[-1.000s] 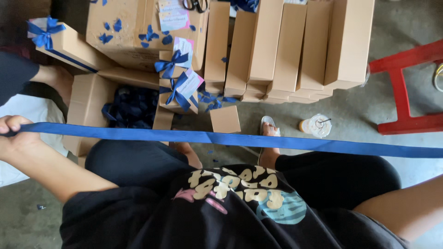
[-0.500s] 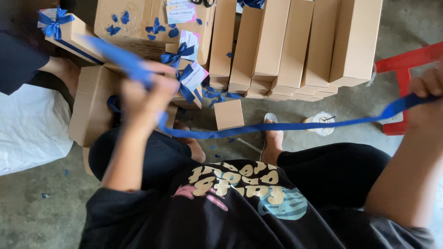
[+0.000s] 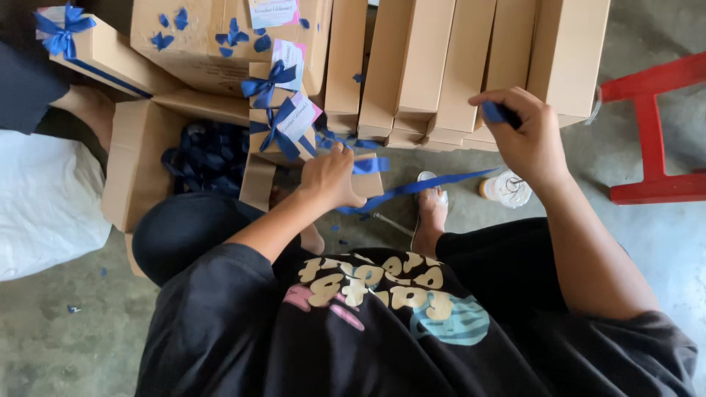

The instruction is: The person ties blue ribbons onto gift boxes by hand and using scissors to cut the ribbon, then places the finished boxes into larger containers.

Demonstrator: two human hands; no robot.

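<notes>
My left hand (image 3: pixel 331 176) rests on a small brown cardboard box (image 3: pixel 371 184) on the floor and pins a blue ribbon (image 3: pixel 412 187) against it. The ribbon runs from that box up to the right into my right hand (image 3: pixel 526 136), which is closed around its other end in front of the row of upright flat cardboard boxes (image 3: pixel 441 66). I sit on the floor in dark clothes, with one sandalled foot (image 3: pixel 430 209) just below the ribbon.
An open carton (image 3: pixel 136 158) holding dark blue ribbon stands at left, next to finished boxes with blue bows and tags (image 3: pixel 283 110). A capped plastic cup (image 3: pixel 507 187) sits on the floor; a red stool (image 3: pixel 654 140) stands at right. Another person's leg (image 3: pixel 88 110) is at upper left.
The ribbon was stretched wide between both hands; the left hand has come down onto the small box and the right hand has moved in toward the centre, shortening the span.
</notes>
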